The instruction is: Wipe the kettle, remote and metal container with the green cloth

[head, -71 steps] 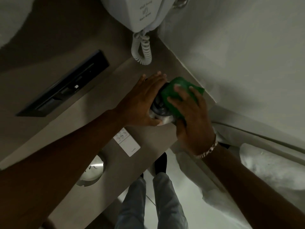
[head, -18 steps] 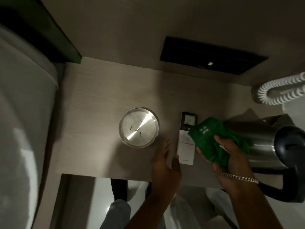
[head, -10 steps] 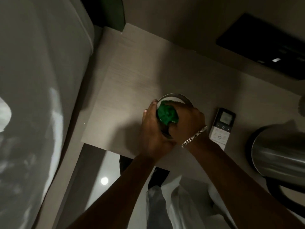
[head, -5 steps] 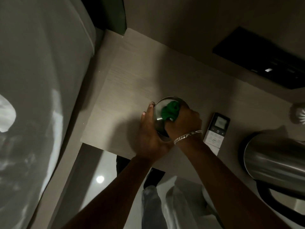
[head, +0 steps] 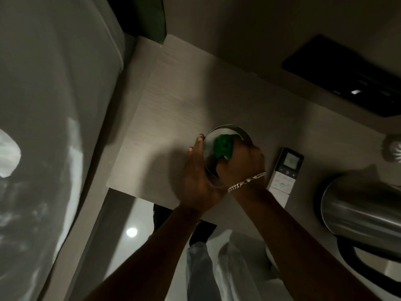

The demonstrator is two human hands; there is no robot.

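Our R hand bunches the cloth tight on the container; L hand cups its side, fingers prob. curled round it.

Pale wooden table beside white bed (dimly lit); black wall panel behind.

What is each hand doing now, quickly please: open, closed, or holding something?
Left hand: holding the metal container by its side.
Right hand: gripping the green cloth, pressed on the container's top.
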